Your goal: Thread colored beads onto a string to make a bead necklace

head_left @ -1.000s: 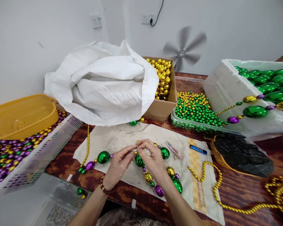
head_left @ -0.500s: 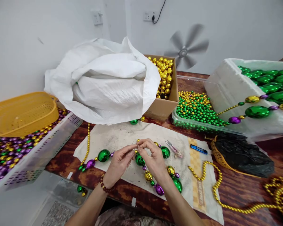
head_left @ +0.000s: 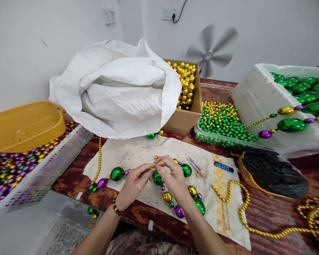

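Observation:
My left hand (head_left: pixel 135 184), with a beaded bracelet at the wrist, and my right hand (head_left: pixel 172 177) meet fingertip to fingertip over the beige cloth (head_left: pixel 138 148). Both are pinched closed on something too small to make out, beside a string of beads. Under and between them lies a large green bead (head_left: pixel 157 178). From there the string runs past a gold bead (head_left: pixel 167 196) to a purple bead (head_left: pixel 179 211). Left of my left hand rest another green bead (head_left: pixel 117 174) and a purple bead (head_left: pixel 102 182). Small snips (head_left: pixel 196 166) lie right of my right hand.
Behind the cloth stand a white sack (head_left: pixel 127 102), a carton of gold beads (head_left: pixel 183 122) and a clear tray (head_left: pixel 228 142). A foam box (head_left: pixel 255 92) is at right, near a black bag (head_left: pixel 276 175). A white crate (head_left: pixel 48 170) stands left. A blue tool (head_left: pixel 223 167) lies on the cloth.
My hands stay together in nearly the same place, with very slight finger movement. The whole view has shifted slightly, and the fan blades have turned.

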### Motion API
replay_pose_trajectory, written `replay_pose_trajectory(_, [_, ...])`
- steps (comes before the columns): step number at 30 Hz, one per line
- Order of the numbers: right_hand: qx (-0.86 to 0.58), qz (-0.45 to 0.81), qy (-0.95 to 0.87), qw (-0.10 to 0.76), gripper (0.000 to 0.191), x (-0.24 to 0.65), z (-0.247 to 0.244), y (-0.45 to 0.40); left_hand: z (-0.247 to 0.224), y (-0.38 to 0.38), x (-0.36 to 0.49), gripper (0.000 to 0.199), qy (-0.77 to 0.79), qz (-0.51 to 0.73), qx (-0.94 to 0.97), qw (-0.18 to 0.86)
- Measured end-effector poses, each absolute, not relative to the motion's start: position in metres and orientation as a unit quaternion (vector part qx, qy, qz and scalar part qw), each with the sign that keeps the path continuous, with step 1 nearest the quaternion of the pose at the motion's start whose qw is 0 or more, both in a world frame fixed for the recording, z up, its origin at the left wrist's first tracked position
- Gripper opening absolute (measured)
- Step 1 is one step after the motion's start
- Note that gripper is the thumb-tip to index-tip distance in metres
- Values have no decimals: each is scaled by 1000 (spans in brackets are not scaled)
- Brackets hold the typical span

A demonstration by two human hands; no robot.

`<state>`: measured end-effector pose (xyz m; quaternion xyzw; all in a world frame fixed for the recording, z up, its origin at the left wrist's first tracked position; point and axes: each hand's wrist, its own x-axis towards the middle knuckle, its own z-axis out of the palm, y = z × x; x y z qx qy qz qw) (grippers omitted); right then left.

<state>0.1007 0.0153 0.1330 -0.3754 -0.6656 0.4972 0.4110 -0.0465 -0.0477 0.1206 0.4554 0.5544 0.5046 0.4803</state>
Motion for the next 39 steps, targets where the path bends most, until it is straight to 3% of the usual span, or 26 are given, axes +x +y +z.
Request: replay_pose_trajectory(39, [-344, 504, -698, 376, 18, 112, 131, 18, 122, -47, -58, 33, 557, 452, 509, 475])
